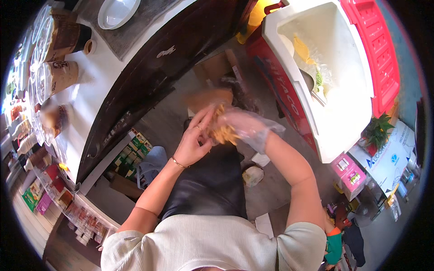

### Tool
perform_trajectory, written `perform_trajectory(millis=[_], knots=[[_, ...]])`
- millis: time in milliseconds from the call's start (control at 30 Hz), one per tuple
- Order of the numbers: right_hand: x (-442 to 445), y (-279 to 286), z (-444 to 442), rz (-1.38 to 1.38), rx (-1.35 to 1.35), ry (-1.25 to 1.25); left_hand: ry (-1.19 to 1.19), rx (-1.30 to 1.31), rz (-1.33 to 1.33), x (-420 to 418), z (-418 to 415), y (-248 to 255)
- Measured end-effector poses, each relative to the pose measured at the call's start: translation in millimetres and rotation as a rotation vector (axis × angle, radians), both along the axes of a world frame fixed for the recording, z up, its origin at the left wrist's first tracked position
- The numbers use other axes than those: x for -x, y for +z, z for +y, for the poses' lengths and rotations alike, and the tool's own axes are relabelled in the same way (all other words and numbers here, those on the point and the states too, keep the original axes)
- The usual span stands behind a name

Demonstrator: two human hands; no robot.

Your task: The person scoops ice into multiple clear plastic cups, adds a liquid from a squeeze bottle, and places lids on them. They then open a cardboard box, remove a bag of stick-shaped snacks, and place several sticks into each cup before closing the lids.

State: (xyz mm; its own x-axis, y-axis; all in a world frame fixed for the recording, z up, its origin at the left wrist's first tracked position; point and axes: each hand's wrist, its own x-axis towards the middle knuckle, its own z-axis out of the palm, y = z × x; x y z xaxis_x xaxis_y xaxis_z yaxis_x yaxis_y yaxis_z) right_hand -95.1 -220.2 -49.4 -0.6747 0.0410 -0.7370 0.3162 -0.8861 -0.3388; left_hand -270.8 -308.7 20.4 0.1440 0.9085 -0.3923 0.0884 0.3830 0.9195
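Observation:
My left hand (195, 142), bare with a ring and a thin bracelet, is raised above my lap with its fingers curled. Whether it pinches something is blurred. Against its fingertips is a bunch of yellow-orange food strips (225, 133), smeared by motion. My right hand (240, 122) wears a clear plastic glove (259, 135), loose at the wrist, and has the strips in its fingers. Beneath both hands is dark, shiny cloth or leather (206, 179) over my legs. A blurred brown thing (210, 98) lies just beyond my fingers.
At right stands a red and white cooler box (323, 142) with its lid up, holding ice, bagged food and a metal scoop (317, 96). Cups (62, 76) and a white bowl (118, 13) stand on the left counter (112, 67). Small boxes (134, 150) fill a shelf below.

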Motion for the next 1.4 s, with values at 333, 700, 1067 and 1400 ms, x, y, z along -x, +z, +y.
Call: perform_trajectory(millis=[333,700,1067,1400], knots=[[31,-17,-28,-0.058,-0.948,0.118,0.187,0.072,-0.086,10,-17,-26],[7,41,-17,-0.300,-0.345,-0.515,0.454,0.197,-0.046,30,-37,-50],[-3,-178,-23,-0.710,-1.098,0.218,0.063,0.650,0.070,37,-70,-162],[11,-142,-62,-0.387,-1.635,0.761,0.381,0.907,-0.510,-23,-40,-313]])
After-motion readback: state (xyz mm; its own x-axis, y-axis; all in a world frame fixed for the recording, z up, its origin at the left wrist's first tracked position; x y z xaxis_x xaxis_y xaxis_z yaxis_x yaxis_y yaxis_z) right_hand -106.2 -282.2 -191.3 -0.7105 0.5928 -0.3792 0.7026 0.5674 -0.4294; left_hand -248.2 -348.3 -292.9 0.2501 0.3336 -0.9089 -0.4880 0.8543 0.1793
